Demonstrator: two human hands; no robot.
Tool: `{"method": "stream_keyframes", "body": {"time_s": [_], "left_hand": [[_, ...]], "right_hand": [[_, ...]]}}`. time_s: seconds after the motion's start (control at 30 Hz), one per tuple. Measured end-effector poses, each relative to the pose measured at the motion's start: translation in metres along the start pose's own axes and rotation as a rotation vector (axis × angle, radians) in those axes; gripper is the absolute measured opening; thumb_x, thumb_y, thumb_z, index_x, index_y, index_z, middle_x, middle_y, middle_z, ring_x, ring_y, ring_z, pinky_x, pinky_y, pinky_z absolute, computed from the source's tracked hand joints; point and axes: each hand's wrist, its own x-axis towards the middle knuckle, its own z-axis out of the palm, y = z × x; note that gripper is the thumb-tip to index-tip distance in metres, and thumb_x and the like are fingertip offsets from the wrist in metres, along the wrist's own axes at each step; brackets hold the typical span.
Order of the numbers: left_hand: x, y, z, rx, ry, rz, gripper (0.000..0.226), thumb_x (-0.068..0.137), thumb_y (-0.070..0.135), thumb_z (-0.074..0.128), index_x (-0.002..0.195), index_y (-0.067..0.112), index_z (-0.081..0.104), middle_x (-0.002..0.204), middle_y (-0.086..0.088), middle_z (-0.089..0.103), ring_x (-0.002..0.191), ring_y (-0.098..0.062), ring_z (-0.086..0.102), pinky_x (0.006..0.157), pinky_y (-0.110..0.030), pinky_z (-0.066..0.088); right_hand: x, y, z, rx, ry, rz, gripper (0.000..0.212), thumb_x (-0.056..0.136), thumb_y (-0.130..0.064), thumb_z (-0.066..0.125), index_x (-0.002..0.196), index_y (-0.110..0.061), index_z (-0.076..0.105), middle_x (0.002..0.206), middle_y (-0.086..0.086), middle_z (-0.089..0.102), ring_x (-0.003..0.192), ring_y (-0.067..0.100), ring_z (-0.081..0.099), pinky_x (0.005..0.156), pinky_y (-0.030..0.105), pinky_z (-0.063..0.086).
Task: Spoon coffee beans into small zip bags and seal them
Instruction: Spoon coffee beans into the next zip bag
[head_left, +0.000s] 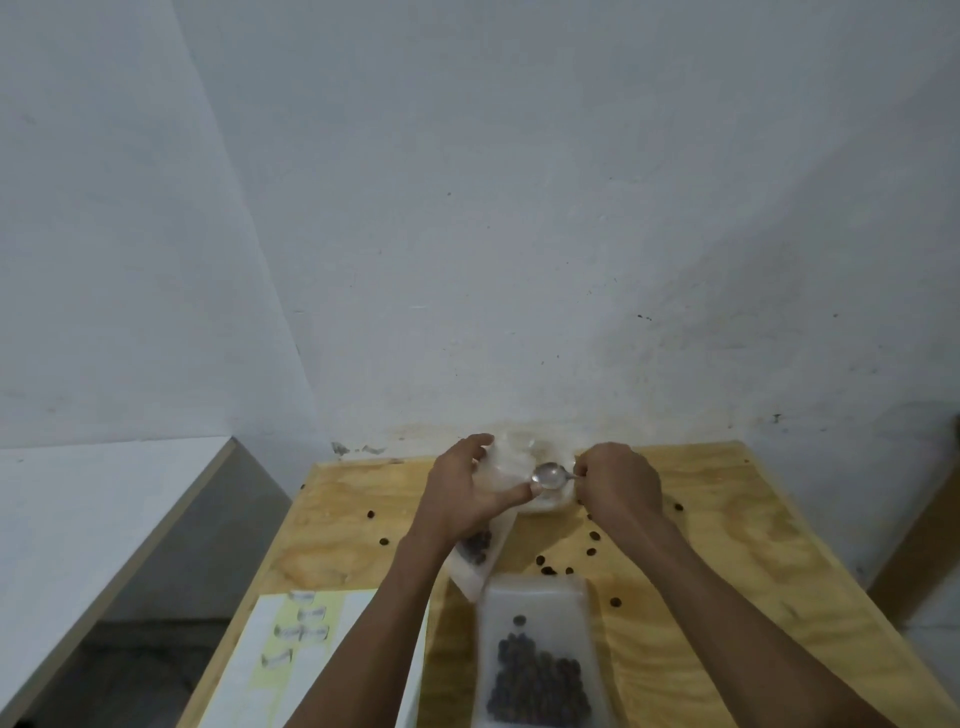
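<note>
left hand gripping clear zip bag holding dark beans | right hand pinching silver metal spoon, bowl pointing left | second clear bag lying bean-filled on plywood surface

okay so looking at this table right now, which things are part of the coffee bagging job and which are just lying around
Part of the job:
- spoon, held by the right hand
- zip bag, gripped by the left hand, some beans inside
- filled bag nearer the person
- loose beans scattered on the table

Just lying about:
- sheet of paper at the left edge, small clear pieces on it

left hand holding bag, right hand gripping spoon
</note>
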Motion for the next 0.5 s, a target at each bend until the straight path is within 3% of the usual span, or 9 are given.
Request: {"method": "stream_keyframes", "body": {"time_s": [0.2,0.37,0.5], "left_hand": [[0.015,0.019,0.013,-0.293,0.02,-0.051,0.079,0.058,0.071,0.082,0.121,0.026,0.068,0.109,0.006,0.072,0.092,-0.01,0.074,0.075,-0.031,0.062],[0.023,0.024,0.014,-0.426,0.023,-0.029,0.068,0.065,0.064,0.083,0.12,0.025,0.071,0.112,0.005,0.075,0.1,-0.013,0.074,0.084,-0.039,0.062],[0.022,0.028,0.011,-0.481,0.023,-0.026,0.067,0.066,0.061,0.082,0.119,0.022,0.071,0.109,0.005,0.076,0.098,-0.014,0.074,0.075,-0.031,0.059]], "right_hand": [[-0.005,-0.004,0.011,0.138,-0.126,0.034,0.022,0.096,-0.02,0.064,0.109,-0.029,0.08,0.107,-0.003,0.077,0.083,0.018,0.072,0.066,0.028,0.057],[0.002,0.002,0.013,0.303,-0.179,0.076,0.025,0.096,-0.018,0.061,0.104,-0.028,0.082,0.105,-0.004,0.078,0.077,0.017,0.072,0.064,0.028,0.058],[0.007,0.006,0.017,0.404,-0.206,0.095,0.022,0.094,-0.018,0.063,0.103,-0.026,0.082,0.109,-0.003,0.077,0.088,0.017,0.072,0.07,0.028,0.059]]}}
